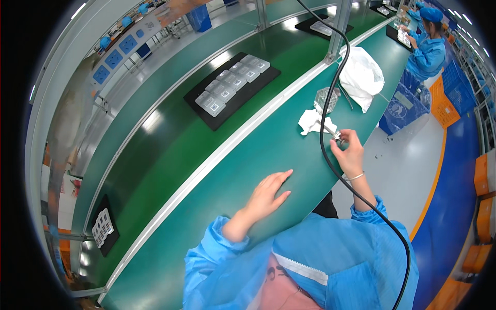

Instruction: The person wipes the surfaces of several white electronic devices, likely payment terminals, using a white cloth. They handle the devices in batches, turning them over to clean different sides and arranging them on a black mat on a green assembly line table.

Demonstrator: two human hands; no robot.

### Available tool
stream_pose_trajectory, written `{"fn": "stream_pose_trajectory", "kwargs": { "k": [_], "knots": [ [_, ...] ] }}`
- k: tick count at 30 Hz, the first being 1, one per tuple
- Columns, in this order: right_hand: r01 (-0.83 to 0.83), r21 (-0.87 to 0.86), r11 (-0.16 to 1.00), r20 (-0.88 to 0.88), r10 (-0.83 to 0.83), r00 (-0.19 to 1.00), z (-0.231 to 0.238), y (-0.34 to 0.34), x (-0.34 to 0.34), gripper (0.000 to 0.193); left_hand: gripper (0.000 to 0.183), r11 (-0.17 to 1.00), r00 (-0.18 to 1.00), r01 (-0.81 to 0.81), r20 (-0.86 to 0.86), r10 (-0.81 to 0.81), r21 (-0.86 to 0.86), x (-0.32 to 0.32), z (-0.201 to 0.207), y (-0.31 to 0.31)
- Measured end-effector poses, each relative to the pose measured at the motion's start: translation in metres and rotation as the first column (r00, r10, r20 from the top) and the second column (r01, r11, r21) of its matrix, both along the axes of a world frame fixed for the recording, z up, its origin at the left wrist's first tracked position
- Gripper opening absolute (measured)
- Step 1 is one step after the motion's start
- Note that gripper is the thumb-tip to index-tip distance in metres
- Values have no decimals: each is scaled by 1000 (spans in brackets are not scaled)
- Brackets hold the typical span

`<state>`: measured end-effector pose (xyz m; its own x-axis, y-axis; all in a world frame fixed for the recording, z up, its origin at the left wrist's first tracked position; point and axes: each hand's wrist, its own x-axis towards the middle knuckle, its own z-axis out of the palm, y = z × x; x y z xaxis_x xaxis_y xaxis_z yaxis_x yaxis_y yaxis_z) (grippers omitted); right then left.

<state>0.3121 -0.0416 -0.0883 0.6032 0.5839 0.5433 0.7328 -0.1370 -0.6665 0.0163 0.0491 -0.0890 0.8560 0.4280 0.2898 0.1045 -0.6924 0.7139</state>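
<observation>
My left hand (pixel 266 198) lies on the green worktop (pixel 222 188) with its fingers stretched out and nothing in it. Near the worktop's right edge, my right hand (pixel 350 155) pinches a small shiny metal piece (pixel 337 136) between thumb and fingers; its exact kind is too small to tell. Just beyond those fingertips is a crumpled white cloth (pixel 309 122). Behind the cloth stands a clear faceted jar (pixel 326 99). A black cable (pixel 324 135) hangs across the view, passing in front of the area beside my right hand.
A white plastic bag (pixel 361 77) lies farther along the worktop. Across a pale rail (pixel 235 135), a dark green conveyor belt carries a black tray (pixel 263 82) of clear plastic cases (pixel 233 79). Another black tray (pixel 109 240) sits at lower left. A co-worker (pixel 429 49) works at far right.
</observation>
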Motion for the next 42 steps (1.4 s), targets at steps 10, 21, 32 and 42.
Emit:
{"fn": "stream_pose_trajectory", "kwargs": {
  "k": [10, 21, 32, 42],
  "knots": [
    [-127, -14, 992, 274, 126, 953, 99, 31, 93, 36, 61, 998, 1000, 5, -29, -6, -58, 17, 3, 0],
    [-394, -399, 828, 139, 480, 866, 117, 98, 131, 38, 47, 955, 991, -124, 19, 134, -271, 30, 6, 0],
    [-481, -518, 707, 144, 627, 766, 123, 110, 157, 37, 40, 898, 906, -424, 53, 420, 121, 157, -1, 80],
    [-489, -321, 811, 184, 560, 808, 157, 90, 172, 37, 18, 936, 835, -347, 437, 335, -54, 253, 22, 110]
  ]
}}
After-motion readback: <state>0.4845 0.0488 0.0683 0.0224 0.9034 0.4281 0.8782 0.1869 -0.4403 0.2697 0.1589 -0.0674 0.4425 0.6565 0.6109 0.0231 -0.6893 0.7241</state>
